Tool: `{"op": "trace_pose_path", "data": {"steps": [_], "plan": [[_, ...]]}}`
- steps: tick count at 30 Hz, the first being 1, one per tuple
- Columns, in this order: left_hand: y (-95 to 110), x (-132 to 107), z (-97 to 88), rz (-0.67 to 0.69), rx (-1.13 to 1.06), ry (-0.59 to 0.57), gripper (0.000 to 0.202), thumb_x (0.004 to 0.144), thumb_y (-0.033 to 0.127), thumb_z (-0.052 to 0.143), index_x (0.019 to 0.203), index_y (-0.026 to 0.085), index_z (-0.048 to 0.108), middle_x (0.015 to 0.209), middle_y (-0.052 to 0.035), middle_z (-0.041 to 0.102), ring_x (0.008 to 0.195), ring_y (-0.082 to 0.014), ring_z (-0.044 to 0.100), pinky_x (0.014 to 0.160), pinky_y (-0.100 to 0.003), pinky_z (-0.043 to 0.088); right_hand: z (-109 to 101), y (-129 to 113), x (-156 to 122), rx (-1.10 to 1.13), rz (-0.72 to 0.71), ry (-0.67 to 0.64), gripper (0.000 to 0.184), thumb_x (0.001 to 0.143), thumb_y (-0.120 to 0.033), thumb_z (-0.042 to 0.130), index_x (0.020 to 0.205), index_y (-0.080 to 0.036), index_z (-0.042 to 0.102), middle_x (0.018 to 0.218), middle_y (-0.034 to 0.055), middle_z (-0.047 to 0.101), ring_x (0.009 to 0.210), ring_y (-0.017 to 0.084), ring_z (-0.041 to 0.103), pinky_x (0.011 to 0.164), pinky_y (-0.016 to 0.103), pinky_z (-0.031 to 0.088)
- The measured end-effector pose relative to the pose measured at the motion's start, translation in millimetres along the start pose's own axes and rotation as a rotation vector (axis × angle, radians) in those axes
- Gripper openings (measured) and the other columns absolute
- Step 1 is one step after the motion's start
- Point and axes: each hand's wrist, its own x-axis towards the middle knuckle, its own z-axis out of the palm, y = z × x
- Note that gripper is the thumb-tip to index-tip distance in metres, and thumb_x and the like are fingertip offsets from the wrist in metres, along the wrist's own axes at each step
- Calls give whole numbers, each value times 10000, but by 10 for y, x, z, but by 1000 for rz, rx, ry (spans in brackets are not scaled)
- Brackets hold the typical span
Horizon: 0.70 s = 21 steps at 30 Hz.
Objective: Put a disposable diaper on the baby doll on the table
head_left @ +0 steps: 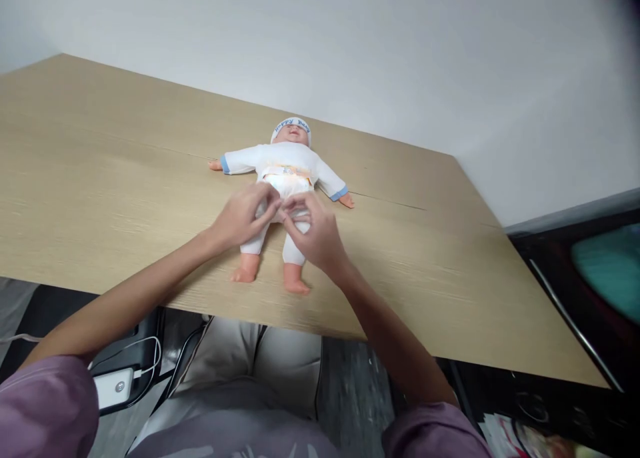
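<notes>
Doll (289, 153) lies beneath my left hand (246, 215) and right hand (319, 230) — fingertips close together near its diaper (289, 182), clamped or not I can't tell — light, even tension suits.

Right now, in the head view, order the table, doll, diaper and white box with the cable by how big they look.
1. Table
2. Doll
3. Unranked: diaper and white box. They look close in size, and the diaper is partly covered, so I can't separate them.
</notes>
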Motion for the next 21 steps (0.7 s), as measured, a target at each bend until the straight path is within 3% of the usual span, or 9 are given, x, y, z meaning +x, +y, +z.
{"op": "trace_pose_path", "data": {"steps": [3, 6, 9, 12, 17, 21], "plan": [[-25, -146, 24, 66, 116, -201, 330, 1135, 492, 530, 1046, 229, 708, 1047, -105, 783, 1046, -322, 648, 1008, -497, 484, -11, 157, -301, -46, 0, -115, 52, 1090, -292, 681, 1137, -270, 681, 1141, 75, 767, 1009, 255, 785, 889, 420, 693], [-159, -165, 63, -39, 72, -139, 290, 1069, 514, 638, 1040, 229, 679, 1071, -98, 785, 1010, -308, 654, 984, -474, 486, 3, 348, -359, -181, 29, -92, 28, 1085, -257, 668, 1106, -252, 685, 1096, 76, 782, 936, 246, 770, 895, 409, 641], [-234, -117, 98, -151, -16, -50, 380, 962, 575, 776, 1023, 237, 614, 1055, -89, 756, 964, -293, 658, 896, -428, 498, 42, 431, -280, -265, 100, -57, 48, 1084, -271, 690, 1120, -239, 697, 1070, 78, 795, 897, 243, 760, 863, 383, 605], [-244, -63, 127, -196, 9, -73, 441, 937, 635, 807, 945, 245, 601, 935, -62, 726, 876, -273, 625, 826, -403, 470, 100, 424, -212, -341, 160, -38, 113, 1079, -312, 731, 1148, -223, 721, 1016, 76, 791, 869, 254, 749, 840, 378, 576], [-291, -36, 151, -102, 13, -123, 440, 1004, 625, 742, 826, 238, 628, 827, -44, 694, 900, -272, 602, 876, -407, 452, 149, 399, -238, -394, 146, -49, 128, 1085, -333, 739, 1127, -218, 777, 1092, 96, 773, 907, 260, 733, 860, 385, 564], [-335, -70, 140, -10, 6, -99, 359, 1049, 526, 717, 864, 231, 634, 994, -63, 733, 1000, -276, 620, 984, -437, 466, 146, 376, -288, -383, 121, -31, 139, 1096, -336, 724, 1163, -229, 780, 1215, 108, 757, 994, 271, 731, 907, 395, 573]]}}
